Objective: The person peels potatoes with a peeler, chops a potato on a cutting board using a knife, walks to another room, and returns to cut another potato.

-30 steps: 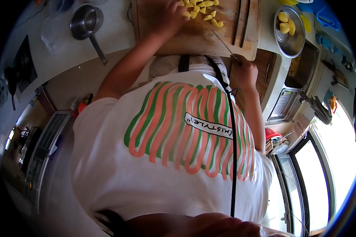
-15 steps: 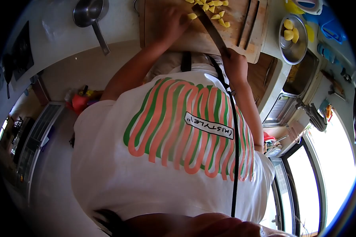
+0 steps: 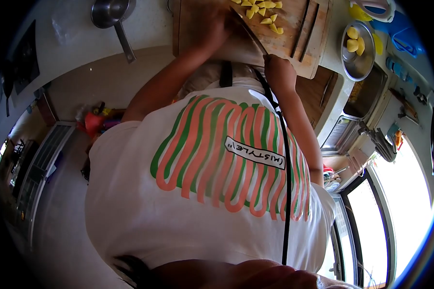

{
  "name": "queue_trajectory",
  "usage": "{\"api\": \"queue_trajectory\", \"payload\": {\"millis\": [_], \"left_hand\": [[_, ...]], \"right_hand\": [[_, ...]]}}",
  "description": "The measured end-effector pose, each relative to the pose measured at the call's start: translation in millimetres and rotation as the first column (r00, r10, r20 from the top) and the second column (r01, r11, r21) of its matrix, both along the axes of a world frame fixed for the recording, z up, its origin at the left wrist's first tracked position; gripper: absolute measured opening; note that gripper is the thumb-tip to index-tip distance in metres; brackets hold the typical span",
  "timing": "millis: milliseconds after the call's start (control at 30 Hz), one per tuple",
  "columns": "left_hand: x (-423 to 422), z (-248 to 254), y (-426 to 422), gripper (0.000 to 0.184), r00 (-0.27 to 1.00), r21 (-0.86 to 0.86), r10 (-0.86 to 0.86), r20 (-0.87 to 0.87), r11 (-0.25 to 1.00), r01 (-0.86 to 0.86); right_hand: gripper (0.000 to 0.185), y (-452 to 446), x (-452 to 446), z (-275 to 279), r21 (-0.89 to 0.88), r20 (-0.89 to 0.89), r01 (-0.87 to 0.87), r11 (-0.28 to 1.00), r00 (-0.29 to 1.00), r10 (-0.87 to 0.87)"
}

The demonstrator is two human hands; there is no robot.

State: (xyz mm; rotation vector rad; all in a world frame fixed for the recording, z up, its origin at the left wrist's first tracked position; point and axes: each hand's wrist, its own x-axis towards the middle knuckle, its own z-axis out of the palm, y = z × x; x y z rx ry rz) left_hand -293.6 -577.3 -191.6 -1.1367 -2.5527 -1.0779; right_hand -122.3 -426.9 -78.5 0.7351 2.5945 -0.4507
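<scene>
A knife (image 3: 251, 35) is in my right hand (image 3: 280, 73), its fingers wrapped round the handle at the near edge of the wooden cutting board (image 3: 279, 50). The blade slants up and left across the board, its tip close to my left hand (image 3: 211, 26). That hand is over the board's left part, dark and blurred, so its fingers and anything in them cannot be made out. Several cut yellow pieces (image 3: 267, 20) are scattered right of the blade. Two dark, narrow strips (image 3: 301, 30) run along the board's right side.
Right of the board is a metal bowl (image 3: 358, 50) with peeled yellow chunks (image 3: 352, 45), beside a sink (image 3: 365, 96). On the left counter stands a saucepan (image 3: 112, 12), its handle pointing towards me. A blue basket (image 3: 407, 38) lies at the upper right.
My right hand has moved left with the knife, whose blade swung from the view's lower right towards my left hand. A yellow piece seen at my left fingertips half a second ago no longer shows.
</scene>
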Motion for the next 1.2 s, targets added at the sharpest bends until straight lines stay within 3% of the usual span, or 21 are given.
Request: {"api": "queue_trajectory", "payload": {"millis": [200,300,400,433,533,633,733,767,867,900,1000,1033,1100,1200], "left_hand": [[2.6,-6.4,9.9,0.045,0.997,0.039,-0.037,0.063,0.999,0.034],[-9.6,-8.6,25.0,0.069,0.981,-0.129,0.192,0.029,0.974,-0.186],[-21.8,52.5,28.0,0.085,0.990,-0.232,0.050,-0.131,0.969,-0.080],[-25.6,61.4,26.3,0.110,0.998,-0.344,-0.043,-0.035,0.939,0.028],[-32.1,56.8,27.2,0.088,0.999,-0.217,-0.020,-0.026,0.976,0.014],[-30.8,36.0,41.9,0.094,0.985,-0.236,-0.173,0.001,0.957,0.168],[-24.9,43.7,48.4,0.106,0.987,-0.222,-0.159,0.030,0.962,0.161],[-35.0,38.7,43.2,0.095,0.989,-0.152,-0.148,-0.004,0.978,0.145],[-58.0,17.4,28.0,0.085,0.990,-0.081,-0.138,0.005,0.987,0.138],[-57.0,38.5,24.1,0.078,0.989,-0.047,-0.150,-0.002,0.988,0.150],[-51.4,46.9,15.6,0.079,0.993,0.057,-0.111,0.028,0.992,0.110],[-49.7,60.0,16.8,0.078,0.998,-0.066,-0.057,0.010,0.996,0.057],[-40.5,68.9,29.1,0.077,0.998,-0.270,0.042,-0.041,0.962,-0.051],[-43.3,28.3,48.2,0.073,0.985,-0.291,0.139,-0.100,0.943,-0.163]], "right_hand": [[0.034,10.2,-1.7,8.5,-0.093,-0.176,0.068,0.993,0.981,-0.084],[0.035,23.4,15.3,19.3,-0.085,-0.218,0.141,0.986,0.963,-0.156],[0.030,27.9,26.9,32.6,0.051,-0.269,0.158,0.986,0.953,-0.139],[0.027,31.6,34.5,29.9,0.079,-0.299,0.191,0.978,0.941,-0.159],[0.025,40.7,46.3,26.1,0.098,-0.346,0.350,0.932,0.890,-0.298],[0.029,57.5,55.0,25.6,0.125,-0.454,0.410,0.904,0.833,-0.315],[0.036,69.0,45.7,31.8,0.122,-0.493,0.413,0.902,0.814,-0.306],[0.038,65.3,35.5,32.2,0.133,-0.490,0.409,0.903,0.819,-0.299],[0.046,79.5,26.9,14.7,0.264,-0.565,0.184,0.947,0.825,-0.003],[0.050,85.7,23.6,7.6,0.294,-0.604,0.145,0.945,0.794,0.066],[0.050,87.0,15.4,3.0,0.309,-0.551,0.028,0.951,0.820,0.155],[0.049,97.6,21.1,-0.5,0.338,-0.637,-0.071,0.938,0.716,0.284],[0.050,112.7,33.1,3.7,0.351,-0.636,-0.136,0.927,0.692,0.342],[0.052,139.9,50.0,7.6,0.340,-0.637,-0.194,0.920,0.673,0.377]]}}
